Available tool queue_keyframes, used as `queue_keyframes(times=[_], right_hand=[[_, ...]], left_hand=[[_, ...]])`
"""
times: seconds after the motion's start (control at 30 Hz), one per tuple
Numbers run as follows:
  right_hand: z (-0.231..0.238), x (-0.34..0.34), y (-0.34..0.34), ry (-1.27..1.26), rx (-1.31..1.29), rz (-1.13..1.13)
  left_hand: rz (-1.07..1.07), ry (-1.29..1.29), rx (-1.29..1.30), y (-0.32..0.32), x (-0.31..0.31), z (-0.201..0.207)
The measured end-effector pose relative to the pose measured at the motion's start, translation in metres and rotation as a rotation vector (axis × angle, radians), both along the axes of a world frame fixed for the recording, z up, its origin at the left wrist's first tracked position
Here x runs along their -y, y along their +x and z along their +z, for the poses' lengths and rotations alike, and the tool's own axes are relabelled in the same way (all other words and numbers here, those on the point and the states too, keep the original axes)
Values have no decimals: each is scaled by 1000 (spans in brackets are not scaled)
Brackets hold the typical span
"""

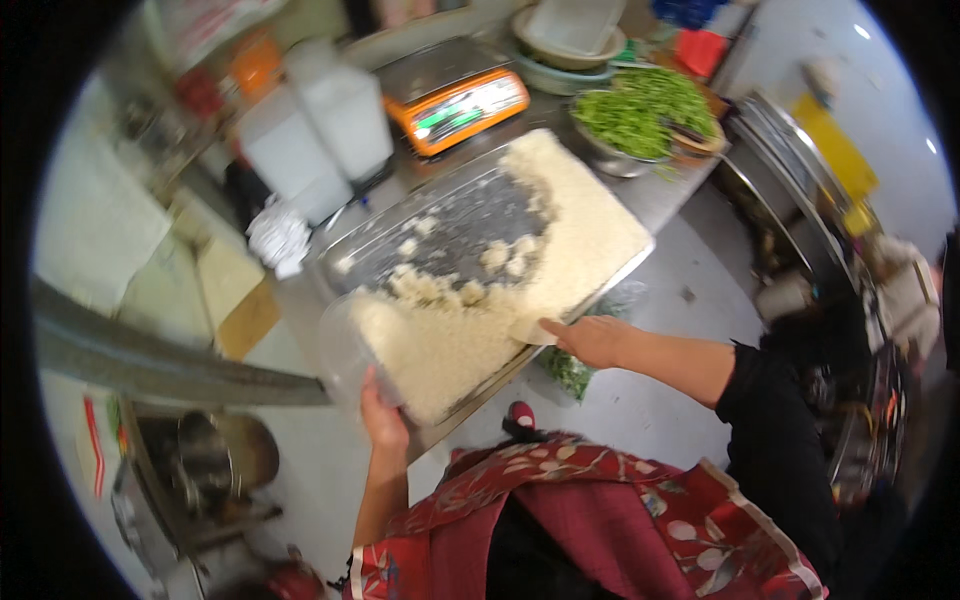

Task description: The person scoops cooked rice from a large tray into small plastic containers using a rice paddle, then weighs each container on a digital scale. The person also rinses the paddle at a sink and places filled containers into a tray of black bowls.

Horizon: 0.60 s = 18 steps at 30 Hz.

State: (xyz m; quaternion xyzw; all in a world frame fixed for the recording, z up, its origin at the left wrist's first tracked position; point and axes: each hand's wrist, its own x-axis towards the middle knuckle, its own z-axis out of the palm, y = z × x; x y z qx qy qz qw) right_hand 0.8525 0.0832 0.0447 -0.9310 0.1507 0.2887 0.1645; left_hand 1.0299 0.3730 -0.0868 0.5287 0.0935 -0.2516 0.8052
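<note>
A wide metal tray (455,238) of cooked white rice (585,232) lies across the counter. Rice covers its right side and near edge, while the far left part shows bare metal with scattered clumps. My left hand (383,410) grips a clear plastic tub (345,345) at the tray's near left corner; the tub overlaps the edge of the rice. In my right hand (593,342) is a whitish flat scraper (535,330), its blade touching the rice near the tray's front edge. The fingers of that hand are closed around it.
Behind the tray stand an orange scale (455,110) and two whitish canisters (295,150). A metal bowl of chopped greens (645,112) sits at the back right, beside stacked basins (565,75). Crumpled foil (280,235) lies left. Bagged greens (570,372) show below the tray's front edge.
</note>
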Motion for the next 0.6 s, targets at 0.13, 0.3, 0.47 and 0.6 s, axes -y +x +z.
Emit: queue_keyframes(times=[0.13, 0.3, 0.47, 0.6], right_hand=[[-15, 8, 20, 34, -30, 8], [-38, 30, 54, 85, 63, 17], [-55, 55, 135, 104, 102, -9], [-30, 93, 188, -22, 169, 106]], left_hand=[[9, 7, 121, -9, -5, -10], [79, 145, 111, -28, 12, 13], [31, 150, 107, -36, 7, -12], [95, -39, 100, -30, 23, -8]])
